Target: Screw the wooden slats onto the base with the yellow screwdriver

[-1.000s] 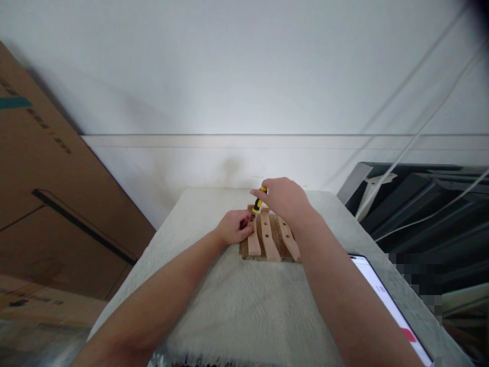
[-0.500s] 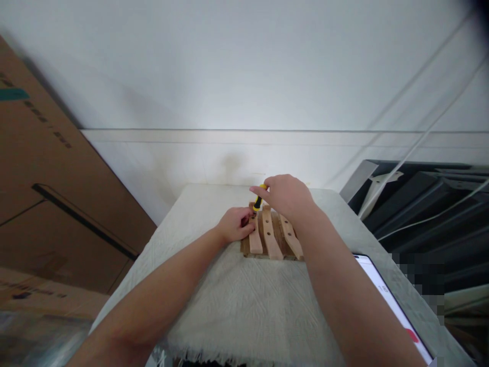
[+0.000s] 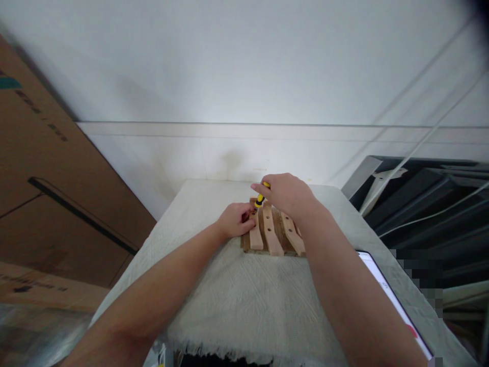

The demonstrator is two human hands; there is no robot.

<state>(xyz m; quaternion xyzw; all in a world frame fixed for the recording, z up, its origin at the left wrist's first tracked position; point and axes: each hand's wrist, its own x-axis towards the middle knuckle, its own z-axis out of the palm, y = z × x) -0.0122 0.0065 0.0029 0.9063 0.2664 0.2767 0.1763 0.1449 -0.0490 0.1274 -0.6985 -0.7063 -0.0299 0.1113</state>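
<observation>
My right hand point(image 3: 288, 195) is closed around the handle of a yellow and black screwdriver point(image 3: 261, 198), tilted with its lower end over the far end of the leftmost light wooden strip point(image 3: 255, 238). My left hand point(image 3: 236, 220) presses at that strip's left side, thumb on top; its curled fingertips are partly hidden, and I cannot tell whether they pinch anything small. Beside it lie another curved strip point(image 3: 270, 232) with dark holes and a slanted strip point(image 3: 292, 236), partly behind my right forearm. All rest on a darker wooden board point(image 3: 261, 251).
A pale fringed cloth point(image 3: 244, 300) covers the table. On the right lies a phone point(image 3: 389, 295), partly under my right forearm. Large cardboard boxes point(image 3: 76, 214) stand at left, dark folded panels point(image 3: 431, 204) at right, a white wall point(image 3: 237, 66) behind.
The view has shifted slightly. The screwdriver has turned a little in my right hand and leans somewhat more; both hands stay at the same strip.
</observation>
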